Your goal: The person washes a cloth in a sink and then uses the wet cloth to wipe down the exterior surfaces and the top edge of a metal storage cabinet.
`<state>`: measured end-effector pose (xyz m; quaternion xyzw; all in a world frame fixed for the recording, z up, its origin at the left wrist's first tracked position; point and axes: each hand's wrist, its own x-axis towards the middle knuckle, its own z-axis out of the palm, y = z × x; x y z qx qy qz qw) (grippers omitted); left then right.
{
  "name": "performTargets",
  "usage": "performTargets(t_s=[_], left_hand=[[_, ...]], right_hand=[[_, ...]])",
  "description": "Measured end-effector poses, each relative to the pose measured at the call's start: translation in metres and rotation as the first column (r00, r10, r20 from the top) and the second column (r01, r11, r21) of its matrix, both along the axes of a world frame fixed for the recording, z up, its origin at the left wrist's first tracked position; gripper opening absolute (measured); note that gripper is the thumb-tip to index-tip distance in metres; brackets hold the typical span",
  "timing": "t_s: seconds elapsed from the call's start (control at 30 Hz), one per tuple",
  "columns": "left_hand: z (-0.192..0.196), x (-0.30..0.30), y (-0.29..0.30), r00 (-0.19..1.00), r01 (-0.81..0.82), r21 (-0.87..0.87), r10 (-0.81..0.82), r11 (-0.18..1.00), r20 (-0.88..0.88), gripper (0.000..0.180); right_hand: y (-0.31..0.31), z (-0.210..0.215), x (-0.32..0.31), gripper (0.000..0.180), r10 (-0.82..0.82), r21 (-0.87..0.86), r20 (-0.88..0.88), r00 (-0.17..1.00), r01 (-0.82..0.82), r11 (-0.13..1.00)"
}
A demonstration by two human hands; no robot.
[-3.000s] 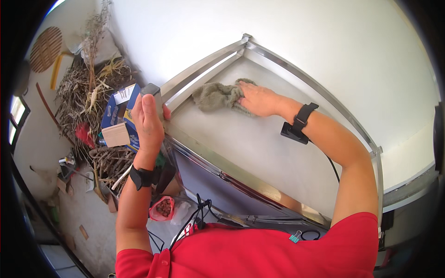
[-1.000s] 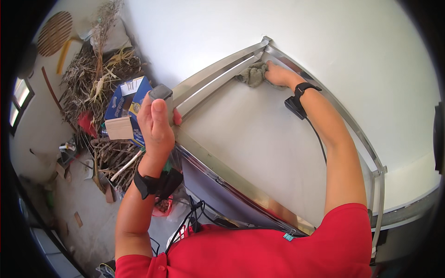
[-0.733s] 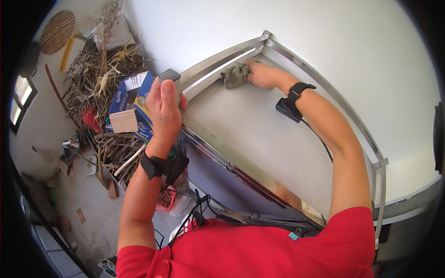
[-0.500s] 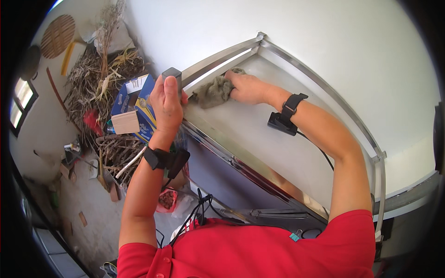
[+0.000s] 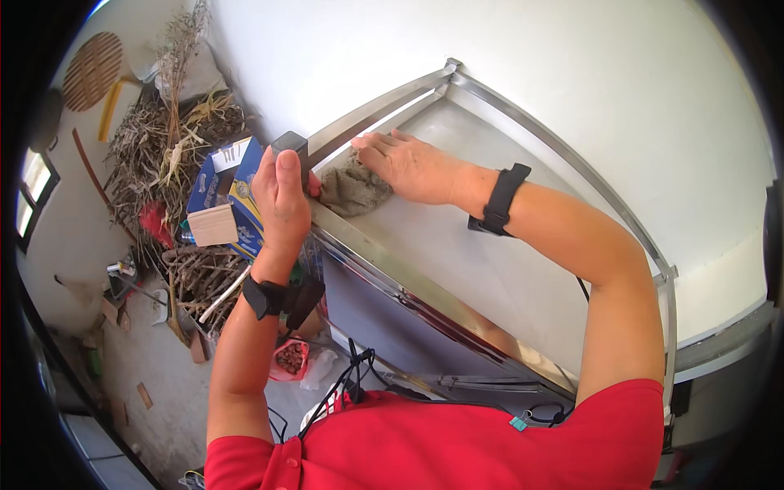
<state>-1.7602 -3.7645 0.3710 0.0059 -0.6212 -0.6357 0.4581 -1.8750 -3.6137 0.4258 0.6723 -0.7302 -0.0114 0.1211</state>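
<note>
A grey, crumpled rag (image 5: 357,192) lies against the pale shelf surface (image 5: 465,220) of a metal rack, close to its left corner post. My right hand (image 5: 412,167) presses down on this rag, its fingers bent over the upper side; part of the cloth is hidden under them. At the same corner, my left hand (image 5: 282,200) is wrapped around the dark-capped metal post (image 5: 290,144), thumb pointing up along it. The fingers on the post's far side are mostly hidden.
Metal rails (image 5: 371,113) rise around the shelf, beside a white wall (image 5: 588,73). To the left stand an open blue box (image 5: 208,192), a heap of dry stalks (image 5: 147,139) and sticks (image 5: 204,278). Below, a red bag (image 5: 290,359) lies on the floor; a black cable (image 5: 355,359) hangs near my body.
My right hand has slid the rag left and slightly nearer, toward the corner post, and its fingers have shifted onto the rag's top. My left hand keeps its hold on the post.
</note>
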Motion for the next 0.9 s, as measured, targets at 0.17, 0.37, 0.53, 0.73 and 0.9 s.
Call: performTargets(t_s=[0.17,0.37,0.53,0.73,0.9], left_hand=[[0.003,0.002,0.002,0.998,0.051,0.049,-0.049,0.997,-0.033,0.044],[0.002,0.001,0.002,0.997,0.073,0.051,-0.072,0.996,-0.033,0.046],[-0.003,0.002,0.000,0.998,0.061,0.051,-0.060,0.997,-0.032,0.049],[0.000,0.003,0.003,0.998,0.057,0.042,-0.055,0.997,-0.036,0.050],[-0.003,0.003,0.004,0.998,0.048,0.034,-0.046,0.998,-0.032,0.049]], right_hand=[[0.000,-0.004,-0.030,0.043,-0.085,0.044,0.054,0.995,0.083,0.996],[0.030,0.004,-0.086,0.035,-0.401,0.086,-0.067,0.914,0.406,0.910],[0.044,0.019,-0.105,0.020,-0.629,-0.014,-0.171,0.758,0.637,0.771],[0.035,0.015,-0.129,0.031,-0.670,-0.204,0.237,0.704,0.710,0.674],[0.027,-0.001,-0.138,0.034,-0.624,-0.063,0.259,0.738,0.657,0.751]])
